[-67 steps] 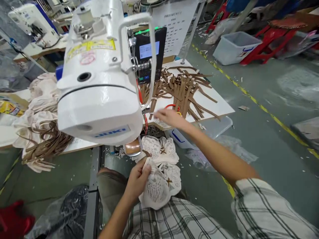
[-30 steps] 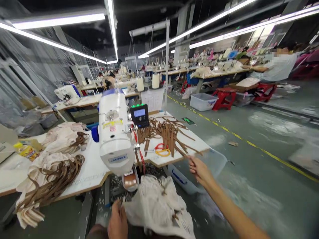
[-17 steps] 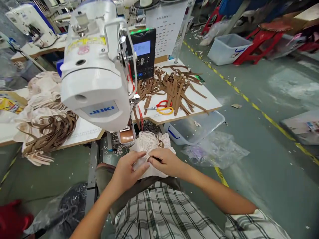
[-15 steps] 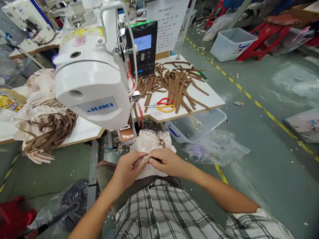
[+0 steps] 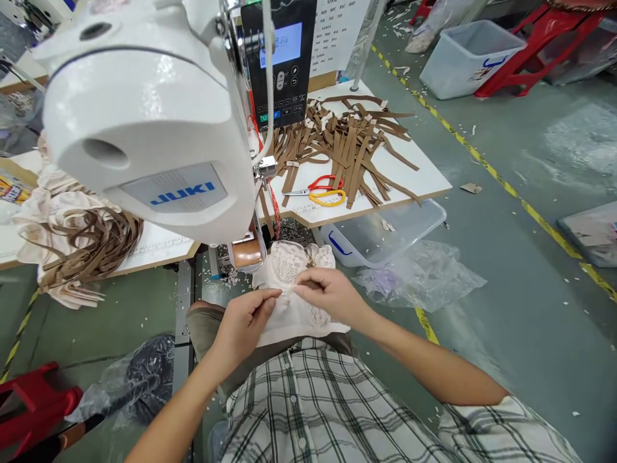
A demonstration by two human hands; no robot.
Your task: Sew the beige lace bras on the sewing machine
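A pale cream lace bra [image 5: 289, 262] lies spread over my lap, just below the sewing machine's arm. My left hand [image 5: 247, 321] is closed in a pinch, thumb and forefinger on the bra's fabric near its middle. A short gap to the right, my right hand [image 5: 332, 294] pinches thumb against forefinger above the lace cup. Whatever sits between its fingertips is too small to make out. The white JUKI sewing machine [image 5: 159, 135] stands ahead of me, with a copper-coloured plate [image 5: 247, 253] at its work end near the bra.
Brown straps [image 5: 354, 151] are heaped on the white table [image 5: 427, 181] beside scissors [image 5: 318, 191] with red and yellow handles. More cream pieces with brown straps [image 5: 91, 247] lie at left. Below the table sit a clear bin [image 5: 357, 247] and a plastic bag [image 5: 424, 276].
My hands have come apart: fingertips that met over the bra now have a gap between them. The right hand has risen slightly, uncovering more of the bra. The view has moved closer to the machine.
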